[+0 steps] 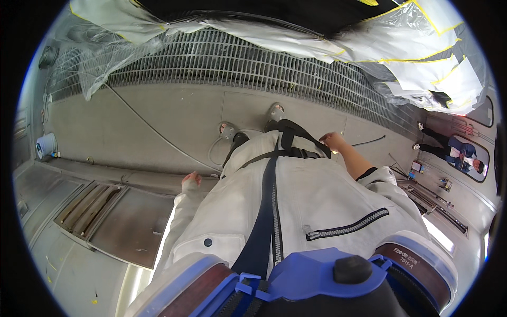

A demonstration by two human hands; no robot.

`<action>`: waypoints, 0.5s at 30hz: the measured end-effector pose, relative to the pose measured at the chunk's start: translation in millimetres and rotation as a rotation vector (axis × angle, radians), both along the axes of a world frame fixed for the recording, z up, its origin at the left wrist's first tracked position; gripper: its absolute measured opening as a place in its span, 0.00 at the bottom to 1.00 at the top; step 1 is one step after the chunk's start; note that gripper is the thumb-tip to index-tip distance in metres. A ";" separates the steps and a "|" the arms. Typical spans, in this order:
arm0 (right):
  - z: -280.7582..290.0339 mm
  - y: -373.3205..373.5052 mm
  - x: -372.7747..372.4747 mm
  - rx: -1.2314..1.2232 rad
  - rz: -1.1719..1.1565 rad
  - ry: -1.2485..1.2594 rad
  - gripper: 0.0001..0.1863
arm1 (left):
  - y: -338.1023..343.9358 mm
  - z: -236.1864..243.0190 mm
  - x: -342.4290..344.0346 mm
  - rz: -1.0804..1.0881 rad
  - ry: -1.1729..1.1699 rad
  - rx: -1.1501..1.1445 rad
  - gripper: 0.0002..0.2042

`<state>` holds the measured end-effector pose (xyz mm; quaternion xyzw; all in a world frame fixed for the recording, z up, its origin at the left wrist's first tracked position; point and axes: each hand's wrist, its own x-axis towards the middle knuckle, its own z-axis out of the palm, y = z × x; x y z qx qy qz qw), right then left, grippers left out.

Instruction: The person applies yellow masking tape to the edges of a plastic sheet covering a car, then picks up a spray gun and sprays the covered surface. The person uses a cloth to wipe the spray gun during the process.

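Note:
My left hand [191,178] hangs beside the light jacket [227,195] I wear. Its fingers are partly visible and loosely apart, with nothing seen in them. By the right side of my waist, my right hand [334,141] has its fingers curled close to a black belt strap [296,152]. A small yellowish bit shows under that hand; what the fingers hold, if anything, is too small to make out. A blue and dark respirator [317,274] fills the lower edge of the view.
A vehicle-like dark surface [253,10] lies ahead, edged with plastic masking sheet [401,50] and yellow tape. Before it runs a floor grating [222,58]. A hose [153,127] crosses the floor near my feet. A white bucket [46,145] stands left; a person [462,157] stands far right.

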<state>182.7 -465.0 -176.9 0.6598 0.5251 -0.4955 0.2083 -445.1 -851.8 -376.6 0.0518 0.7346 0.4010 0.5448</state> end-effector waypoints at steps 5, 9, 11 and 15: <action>12.9 19.4 -37.7 0.023 -0.090 0.023 0.17 | 53.2 18.1 27.7 -0.121 -0.094 -0.264 0.16; 2.9 29.8 -64.5 0.020 0.052 -0.020 0.19 | 94.9 59.9 24.7 -0.218 -0.077 -0.327 0.22; -8.2 32.4 -74.9 0.004 0.079 -0.042 0.20 | 100.9 78.2 21.3 -0.261 -0.045 -0.267 0.21; -31.6 34.0 -87.5 0.047 0.022 0.059 0.19 | 86.0 99.6 3.7 -0.583 0.123 -0.188 0.16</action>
